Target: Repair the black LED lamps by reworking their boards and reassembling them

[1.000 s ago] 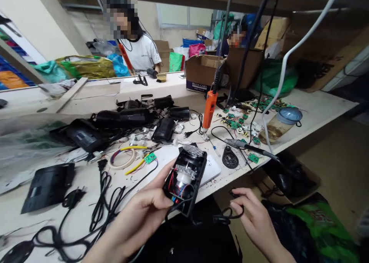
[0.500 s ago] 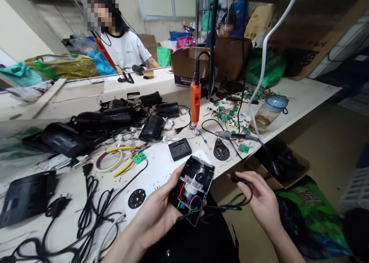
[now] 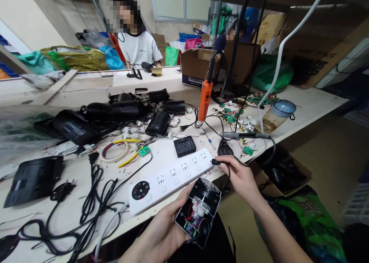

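On a cluttered white workbench [image 3: 302, 101], the left hand [image 3: 164, 232] cradles an opened black housing [image 3: 198, 211] motor-side up just below the power strip [image 3: 173, 176], while the right hand [image 3: 240, 178] pinches its plug [image 3: 215, 162] at the strip's end.

A white workbench [image 3: 311, 97] bears a power strip [image 3: 173, 177], cables [image 3: 95, 205] and circuit boards [image 3: 230, 119].

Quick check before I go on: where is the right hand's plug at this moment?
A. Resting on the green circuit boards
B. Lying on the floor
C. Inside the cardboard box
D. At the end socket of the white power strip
D. The right hand pinches the black plug at the end of the white power strip, while the left hand holds the opened black housing.
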Motion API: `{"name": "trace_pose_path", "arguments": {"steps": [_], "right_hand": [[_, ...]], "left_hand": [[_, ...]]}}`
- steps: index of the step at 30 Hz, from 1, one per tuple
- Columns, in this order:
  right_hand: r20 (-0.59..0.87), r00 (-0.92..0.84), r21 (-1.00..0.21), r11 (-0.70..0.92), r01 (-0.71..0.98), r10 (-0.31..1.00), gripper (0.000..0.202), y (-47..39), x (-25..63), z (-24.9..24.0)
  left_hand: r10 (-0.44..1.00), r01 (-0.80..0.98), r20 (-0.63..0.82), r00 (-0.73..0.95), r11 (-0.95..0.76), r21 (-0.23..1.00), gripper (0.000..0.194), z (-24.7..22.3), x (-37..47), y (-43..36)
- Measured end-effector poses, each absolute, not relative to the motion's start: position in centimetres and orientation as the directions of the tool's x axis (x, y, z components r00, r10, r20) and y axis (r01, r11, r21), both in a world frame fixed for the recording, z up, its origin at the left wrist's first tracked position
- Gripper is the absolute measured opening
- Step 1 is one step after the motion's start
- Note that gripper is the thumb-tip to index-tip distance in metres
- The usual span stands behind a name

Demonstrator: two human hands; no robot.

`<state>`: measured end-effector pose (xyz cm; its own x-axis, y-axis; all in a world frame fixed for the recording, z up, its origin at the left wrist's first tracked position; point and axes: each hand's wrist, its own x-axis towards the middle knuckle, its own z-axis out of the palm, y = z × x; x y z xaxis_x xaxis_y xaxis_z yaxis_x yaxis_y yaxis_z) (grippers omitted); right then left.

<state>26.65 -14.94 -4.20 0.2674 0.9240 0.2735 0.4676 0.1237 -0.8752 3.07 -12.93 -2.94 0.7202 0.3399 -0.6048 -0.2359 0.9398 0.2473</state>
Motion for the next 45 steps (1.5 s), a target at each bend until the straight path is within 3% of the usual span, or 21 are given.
{"name": "trace_pose_path", "arguments": {"steps": [4,8,10,12,14,16,21,25,29,37,45], "right_hand": [[0.035,0.349,-0.992,-0.009,0.124,0.936,0.023,-19.1,27.4,-5.7],[0.010,0.362,-0.997,0.035,-0.063,0.932,0.020,-23.5,27.6,-6.0],[0.047,0.282,-0.999,0.044,0.018,0.958,0.015,-24.5,27.3,-4.9],[0.136,0.225,-0.967,0.080,0.244,0.965,0.011,-24.4,26.6,-3.3],[0.282,0.198,-0.852,0.150,0.501,0.939,0.017,-23.2,25.8,-1.6],[0.400,0.137,-0.736,0.229,0.637,0.906,0.022,-21.1,24.9,-0.5],[0.464,-0.048,-0.680,0.390,0.621,0.885,0.019,-14.2,24.6,-1.1],[0.438,-0.070,-0.648,0.368,0.667,0.896,0.016,-10.5,26.1,-2.5],[0.377,-0.147,-0.611,0.365,0.703,0.915,0.018,-9.4,27.0,-2.5],[0.303,-0.244,-0.522,0.375,0.766,0.921,0.025,-8.1,26.9,-1.5],[0.231,-0.290,-0.450,0.366,0.814,0.929,0.029,-7.8,27.4,-2.1]], "left_hand": [[0.223,-0.167,-0.546,0.808,0.974,0.151,0.051,-4.0,3.8,-13.4],[0.165,-0.148,-0.578,0.799,0.986,0.077,0.043,-5.4,5.3,-13.5],[0.131,-0.112,-0.615,0.778,0.991,0.069,0.039,-6.3,6.0,-13.4],[0.094,-0.068,-0.645,0.759,0.996,0.065,0.034,-7.3,6.7,-13.5],[0.071,-0.041,-0.660,0.748,0.997,0.061,0.027,-8.4,7.3,-13.6],[0.064,-0.023,-0.673,0.737,0.997,0.069,0.023,-9.5,7.9,-13.6],[0.179,-0.083,-0.678,0.713,0.982,0.172,0.033,-10.9,9.6,-12.8],[0.373,-0.230,-0.609,0.700,0.925,0.302,0.029,-11.1,9.8,-11.7],[0.451,-0.287,-0.562,0.693,0.888,0.359,0.029,-11.6,9.6,-10.7],[0.357,-0.171,-0.614,0.705,0.924,0.341,0.035,-12.5,10.6,-10.2],[0.126,-0.001,-0.801,0.585,0.988,0.155,0.027,-11.1,11.9,-11.0]]}}
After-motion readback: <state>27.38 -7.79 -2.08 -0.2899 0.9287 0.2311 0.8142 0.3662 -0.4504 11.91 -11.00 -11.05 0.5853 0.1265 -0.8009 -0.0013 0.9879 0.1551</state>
